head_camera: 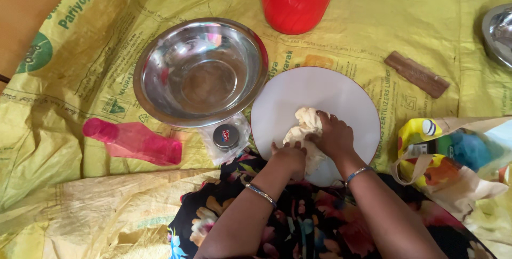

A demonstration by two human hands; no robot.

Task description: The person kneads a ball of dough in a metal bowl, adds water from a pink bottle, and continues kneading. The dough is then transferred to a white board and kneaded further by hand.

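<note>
Both hands, left hand (pixel 288 155) and right hand (pixel 333 135), press together into the dough (pixel 304 123) on the round white board (pixel 320 91), kneading; folding it over seems next, steel bowl (pixel 160 72) beyond the left.

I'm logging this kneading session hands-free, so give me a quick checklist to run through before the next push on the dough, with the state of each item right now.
1. Both hands on the pale dough lump: ok. The left hand presses its near edge, the right hand covers its right side.
2. Dough sits fully on the round white board: ok, toward the near half.
3. Board lies flat on the yellow woven plastic sheet: cannot tell.
4. Shiny steel bowl clear of the hands: ok, it sits left of the board and looks empty.
5. Pink plastic bottle out of the way: ok, lying on its side far left.
6. Brown wooden block off the board: ok.
</note>
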